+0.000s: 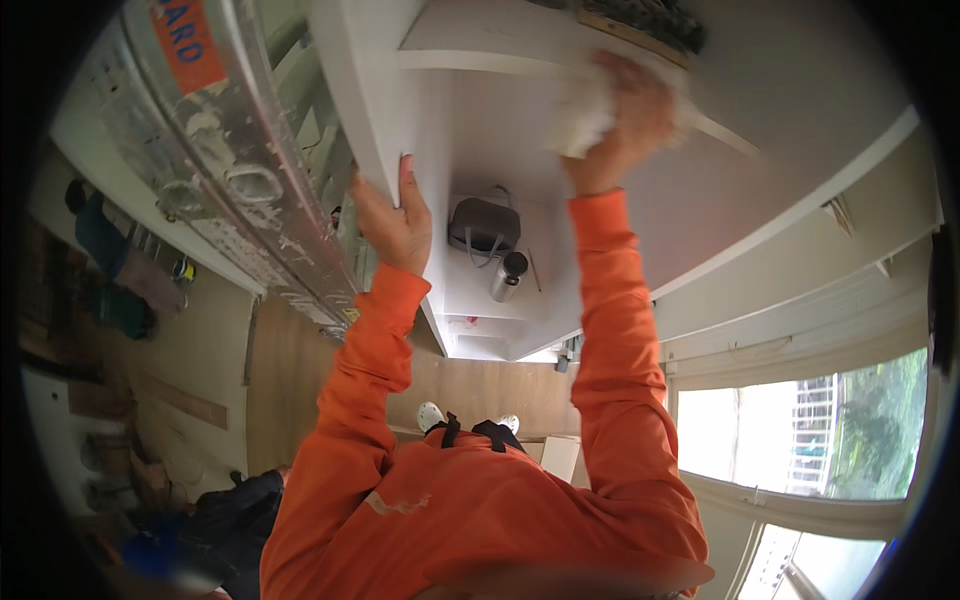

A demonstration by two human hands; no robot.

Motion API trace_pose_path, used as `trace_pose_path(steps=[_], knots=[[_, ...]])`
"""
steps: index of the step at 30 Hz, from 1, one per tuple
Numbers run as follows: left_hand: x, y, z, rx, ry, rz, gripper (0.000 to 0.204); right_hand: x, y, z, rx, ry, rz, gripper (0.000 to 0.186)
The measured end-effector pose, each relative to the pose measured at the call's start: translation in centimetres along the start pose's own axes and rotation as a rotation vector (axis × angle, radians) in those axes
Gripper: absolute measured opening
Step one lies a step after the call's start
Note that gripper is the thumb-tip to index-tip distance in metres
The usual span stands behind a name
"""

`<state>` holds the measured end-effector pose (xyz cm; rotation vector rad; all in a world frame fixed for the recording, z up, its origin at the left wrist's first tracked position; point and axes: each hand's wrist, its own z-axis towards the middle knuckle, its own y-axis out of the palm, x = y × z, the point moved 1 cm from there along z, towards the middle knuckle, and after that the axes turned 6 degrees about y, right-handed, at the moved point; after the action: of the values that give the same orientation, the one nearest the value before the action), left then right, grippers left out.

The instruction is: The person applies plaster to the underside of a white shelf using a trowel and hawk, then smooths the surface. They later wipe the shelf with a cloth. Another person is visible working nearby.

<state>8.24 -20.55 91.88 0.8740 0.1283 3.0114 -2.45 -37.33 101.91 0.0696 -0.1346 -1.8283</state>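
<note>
My left hand [398, 228] grips the front edge of a white upright cabinet panel [375, 95], its thumb on the inner side and its fingers round the outer side. Higher up and to the right, my right hand [635, 115] is closed on a whitish cloth [583, 108], smeared by motion. The cloth is near the edge of a white shelf [480, 62]; whether it touches the surface I cannot tell. Below, inside the cabinet, sit a dark grey bag [485, 222] with handles, a steel bottle [507, 280] with a black lid, and a thin stick [534, 268].
A paint-spattered metal ladder [235, 165] stands close by my left arm. Dark items [640, 25] lie on the upper shelf. Another person [115, 240] is at the far left. Windows [800, 435] are at the lower right. Dark bags [235, 530] lie behind on the left.
</note>
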Motion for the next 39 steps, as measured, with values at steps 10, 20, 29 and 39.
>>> trace_pose_path(steps=[10, 20, 29, 39], knots=[[0.1, -0.3, 0.2, -0.068, -0.021, -0.038, 0.051, 3.4, -3.9, 0.1, -0.168, 0.023, -0.034, 0.040], [0.6, -0.2, 0.3, -0.007, 0.079, -0.027, 0.045, -1.5, -11.0, -7.9, -0.469, 0.731, 0.133, 0.038], [0.3, -0.3, 0.3, -0.057, 0.088, -0.035, 0.053, -1.1, -16.4, -14.1, 0.092, 2.061, 1.170, 0.034], [0.1, -0.1, 0.3, -0.011, 0.041, -0.041, 0.049, 2.4, -13.4, 2.5, -0.053, 0.293, 0.056, 0.050]])
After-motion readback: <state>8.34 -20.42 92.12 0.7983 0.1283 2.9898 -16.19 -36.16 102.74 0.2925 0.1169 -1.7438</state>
